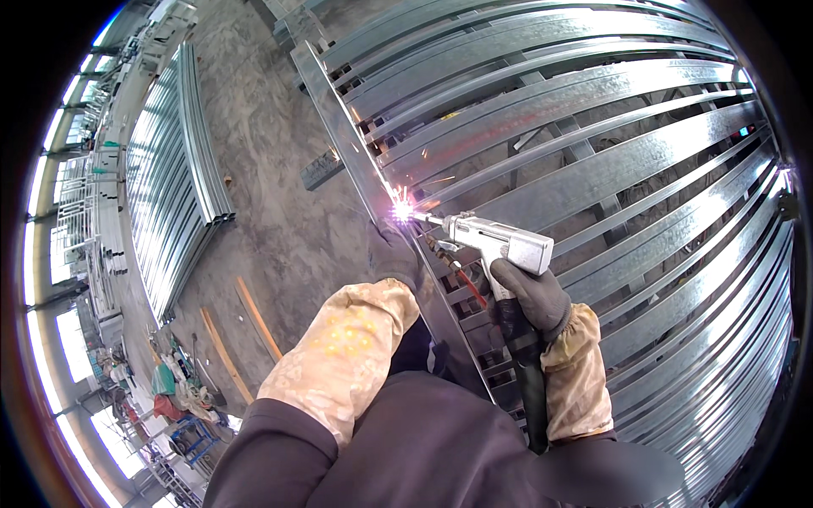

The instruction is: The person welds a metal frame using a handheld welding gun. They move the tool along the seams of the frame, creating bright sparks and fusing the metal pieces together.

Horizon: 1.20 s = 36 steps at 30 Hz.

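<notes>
My right hand (539,298), in a dark glove, grips a silver-white pistol-shaped welding gun (498,237). Its thick black cable (527,377) runs back along my right forearm. The nozzle points left, where a bright pinkish-white arc (401,209) throws sparks on the long metal edge bar (347,127). Just below the arc, my gloved left hand (394,254) is at the bar; its fingers are blurred and partly hidden by the sleeve and glare. A clamp-like tool with a red handle (470,286) sits beneath the gun, beside the bar.
Many parallel galvanized metal strips (593,173) stretch rightward from the bar. A short metal block (322,169) lies beyond it to the left. On the concrete floor are stacked metal profiles (174,178) and two wooden strips (258,317). Cluttered gear (182,385) stands lower left.
</notes>
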Each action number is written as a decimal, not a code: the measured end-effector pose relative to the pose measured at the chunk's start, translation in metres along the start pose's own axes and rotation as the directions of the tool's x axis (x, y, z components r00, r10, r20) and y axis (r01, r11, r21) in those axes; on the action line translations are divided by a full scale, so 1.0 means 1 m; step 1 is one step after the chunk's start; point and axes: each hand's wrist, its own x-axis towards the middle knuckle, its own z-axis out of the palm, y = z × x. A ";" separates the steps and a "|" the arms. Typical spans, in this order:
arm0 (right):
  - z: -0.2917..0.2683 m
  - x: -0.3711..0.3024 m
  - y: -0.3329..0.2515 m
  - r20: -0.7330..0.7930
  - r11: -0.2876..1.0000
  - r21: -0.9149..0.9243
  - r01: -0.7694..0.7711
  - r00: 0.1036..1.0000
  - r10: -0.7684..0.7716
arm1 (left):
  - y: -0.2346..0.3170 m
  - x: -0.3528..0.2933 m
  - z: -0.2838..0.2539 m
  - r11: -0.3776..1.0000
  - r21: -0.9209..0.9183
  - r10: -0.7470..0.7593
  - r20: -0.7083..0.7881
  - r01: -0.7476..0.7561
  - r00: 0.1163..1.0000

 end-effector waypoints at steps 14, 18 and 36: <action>0.001 -0.004 -0.004 0.015 1.000 -0.012 -0.002 1.000 0.003 | -0.003 0.004 0.000 0.998 0.055 -0.014 -0.004 0.014 1.000; 0.001 -0.004 0.000 -0.014 1.000 -0.018 0.000 1.000 0.000 | 0.005 0.002 0.000 0.997 0.082 0.001 -0.013 0.000 1.000; 0.002 -0.011 0.000 -0.016 0.998 -0.067 0.022 1.000 -0.023 | 0.011 0.002 -0.001 0.997 0.063 -0.048 0.015 0.047 0.999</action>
